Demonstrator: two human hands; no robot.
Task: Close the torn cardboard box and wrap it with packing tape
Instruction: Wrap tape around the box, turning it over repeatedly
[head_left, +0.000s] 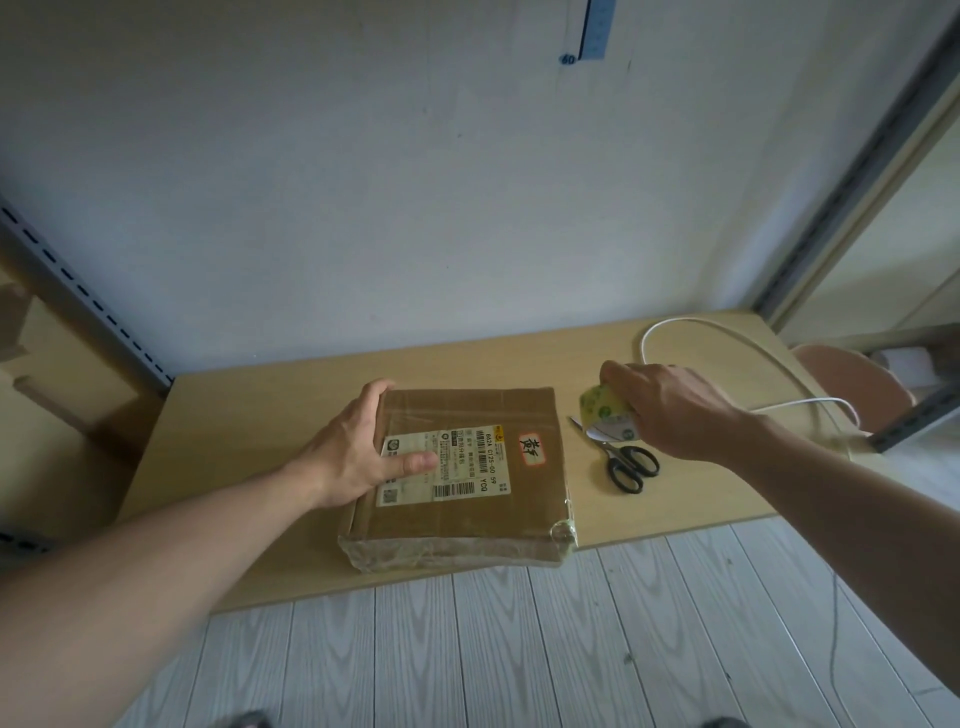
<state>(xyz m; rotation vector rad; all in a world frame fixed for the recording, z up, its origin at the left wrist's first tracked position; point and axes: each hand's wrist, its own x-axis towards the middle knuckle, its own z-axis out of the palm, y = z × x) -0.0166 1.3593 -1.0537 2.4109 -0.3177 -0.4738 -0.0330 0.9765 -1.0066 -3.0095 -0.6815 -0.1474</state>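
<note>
Head-worn view, downward over table (249, 415)

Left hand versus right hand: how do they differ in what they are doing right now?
The left hand holds the cardboard box at its left edge, thumb flat on the label; the right hand grips the tape roll. The left hand is on the box; the right hand is off to the box's right, near the scissors. Both hands are over the table.
</note>
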